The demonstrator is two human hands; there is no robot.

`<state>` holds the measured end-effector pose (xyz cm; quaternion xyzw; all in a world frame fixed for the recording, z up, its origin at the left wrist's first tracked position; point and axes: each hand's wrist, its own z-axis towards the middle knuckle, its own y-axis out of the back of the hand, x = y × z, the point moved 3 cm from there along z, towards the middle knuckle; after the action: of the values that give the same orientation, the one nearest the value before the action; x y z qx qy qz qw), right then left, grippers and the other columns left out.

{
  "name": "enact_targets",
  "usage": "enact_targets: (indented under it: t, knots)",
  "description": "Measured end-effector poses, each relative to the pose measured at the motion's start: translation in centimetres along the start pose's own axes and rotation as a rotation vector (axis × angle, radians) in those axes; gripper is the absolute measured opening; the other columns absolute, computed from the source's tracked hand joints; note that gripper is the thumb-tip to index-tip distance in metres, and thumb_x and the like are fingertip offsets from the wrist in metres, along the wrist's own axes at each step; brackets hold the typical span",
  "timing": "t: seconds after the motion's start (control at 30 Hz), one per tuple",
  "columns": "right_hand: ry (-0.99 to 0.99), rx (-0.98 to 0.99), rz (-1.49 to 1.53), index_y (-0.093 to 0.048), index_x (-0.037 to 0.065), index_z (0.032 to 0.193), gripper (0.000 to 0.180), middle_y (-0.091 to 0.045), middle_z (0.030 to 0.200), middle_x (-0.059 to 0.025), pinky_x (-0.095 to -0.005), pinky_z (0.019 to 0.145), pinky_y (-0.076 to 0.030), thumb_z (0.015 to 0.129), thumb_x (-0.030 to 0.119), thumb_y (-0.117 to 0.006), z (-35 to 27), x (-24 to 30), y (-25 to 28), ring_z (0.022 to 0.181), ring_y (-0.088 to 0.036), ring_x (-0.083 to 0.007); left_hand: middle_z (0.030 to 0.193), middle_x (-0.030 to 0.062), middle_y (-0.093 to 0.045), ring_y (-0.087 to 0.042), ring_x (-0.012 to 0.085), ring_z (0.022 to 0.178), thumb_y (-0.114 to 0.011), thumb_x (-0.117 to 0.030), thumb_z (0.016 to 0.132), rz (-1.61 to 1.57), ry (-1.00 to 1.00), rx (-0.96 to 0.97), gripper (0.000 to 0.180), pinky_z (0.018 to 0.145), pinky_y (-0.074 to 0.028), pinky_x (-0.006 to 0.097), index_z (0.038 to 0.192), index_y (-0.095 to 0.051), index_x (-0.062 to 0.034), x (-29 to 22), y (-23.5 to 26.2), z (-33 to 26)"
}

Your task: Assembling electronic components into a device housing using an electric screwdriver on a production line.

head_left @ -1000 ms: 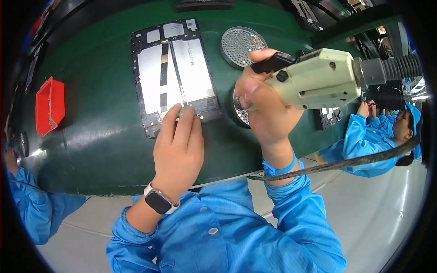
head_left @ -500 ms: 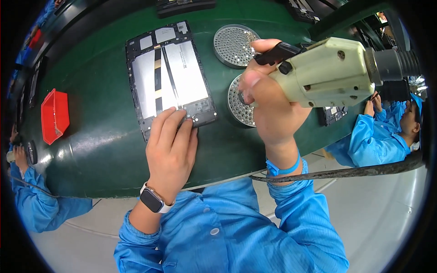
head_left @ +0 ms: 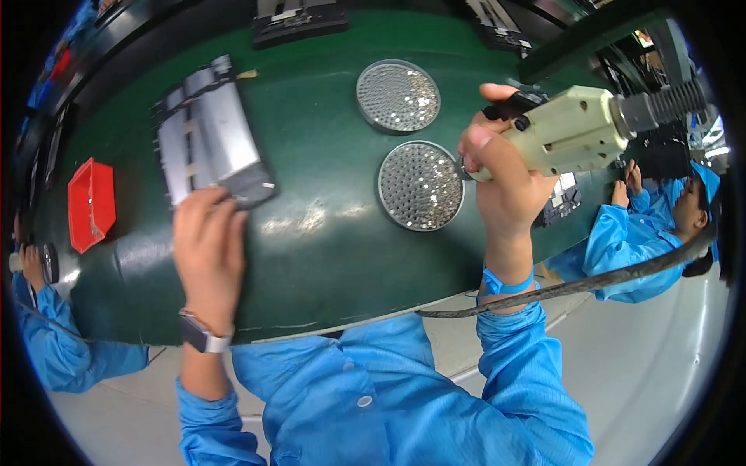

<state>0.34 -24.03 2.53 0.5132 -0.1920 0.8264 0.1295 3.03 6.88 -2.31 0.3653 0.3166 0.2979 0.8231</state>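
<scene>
- Left of frame: red bin (head_left: 92,203), well apart from the tablet panel's (head_left: 227,124) left edge.
- Upper left: that panel, blurred, lies at a slant on the green tabletop (head_left: 315,147).
- Left of centre: left hand (head_left: 208,248), fingers extended at the panel's lower edge; I cannot tell whether they grip.
- Centre: tabletop stretches between panel and upper round tray (head_left: 378,87) and lower round tray (head_left: 400,186).
- Right of centre: right hand (head_left: 503,175), clamped around a power screwdriver (head_left: 571,132), near the lower tray's right rim.

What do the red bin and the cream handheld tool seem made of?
Red bin: probably plastic, smooth-looking, judging by its even colour and thin walls. Cream handheld tool: likely hard plastic shell, satin, with recessed holes; its ribbed grey sleeve could be rubber or plastic.
</scene>
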Motion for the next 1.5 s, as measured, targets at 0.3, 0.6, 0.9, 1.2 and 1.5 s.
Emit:
enact_targets:
  t: [0.3, 0.6, 0.9, 1.2, 1.5]
  knots:
    - [-0.04, 0.035, 0.01, -0.061, -0.009, 0.107, 0.031, -0.062, 0.074, -0.0075, -0.027, 0.057, -0.048, 0.078, 0.0, -0.07, 4.1, -1.4, -3.7, 0.059, -0.059, -0.0141, 0.105, 0.0128, -0.063, -0.061, 0.0343, 0.1, -0.065, 0.0, 0.084, 0.279, -0.072, -0.067, 0.015, 0.088, -0.049, 0.041, 0.099, -0.066, 0.0015, 11.3, -0.9, 8.0]
    - [-0.125, 0.004, 0.072, -0.064, -0.002, 0.097, 0.02, -0.061, 0.068, -0.0001, -0.0202, 0.047, -0.04, 0.081, 0.005, -0.074, 4.4, -5.3, -4.3, 0.052, -0.052, -0.0049, 0.115, 0.015, -0.063, -0.061, 0.0352, 0.105, -0.058, -0.005, 0.09, 0.422, 0.237, -0.185, 0.025, 0.09, -0.05, 0.038, 0.114, -0.066, -0.0025, 20.3, -3.0, 11.6]
    - [-0.132, -0.078, -0.003, -0.058, -0.005, 0.106, 0.027, -0.052, 0.061, -0.0045, -0.0273, 0.05, -0.04, 0.081, 0.001, -0.067, 3.5, -4.3, -2.9, 0.05, -0.048, -0.012, 0.126, 0.0181, -0.061, -0.054, 0.0342, 0.121, -0.081, -0.038, 0.076, -0.104, 0.058, -0.033, 0.072, 0.103, -0.042, 0.039, 0.134, -0.055, -0.0056, 13.4, -11.3, 16.2]
    - [-0.102, -0.009, 0.148, -0.055, -0.006, 0.111, 0.03, -0.057, 0.069, -0.0071, -0.0248, 0.048, -0.04, 0.082, -0.005, -0.064, 0.0, -3.8, -0.7, 0.053, -0.05, -0.0107, 0.128, 0.0175, -0.06, -0.061, 0.0241, 0.113, -0.079, -0.025, 0.083, -0.981, 0.587, -0.028, 0.06, 0.098, -0.047, 0.035, 0.13, -0.057, 0.0037, 16.9, -12.7, 18.8]
    - [-0.13, -0.088, 0.127, -0.057, -0.005, 0.105, 0.026, -0.055, 0.068, -0.0035, -0.0239, 0.046, -0.038, 0.08, -0.006, -0.066, 0.6, -5.0, -0.2, 0.052, -0.051, -0.0098, 0.119, 0.0104, -0.063, -0.06, 0.0181, 0.108, -0.058, -0.013, 0.098, -1.336, 0.872, -0.146, 0.034, 0.094, -0.049, 0.034, 0.128, -0.056, 0.0031, 12.0, -5.8, 11.3]
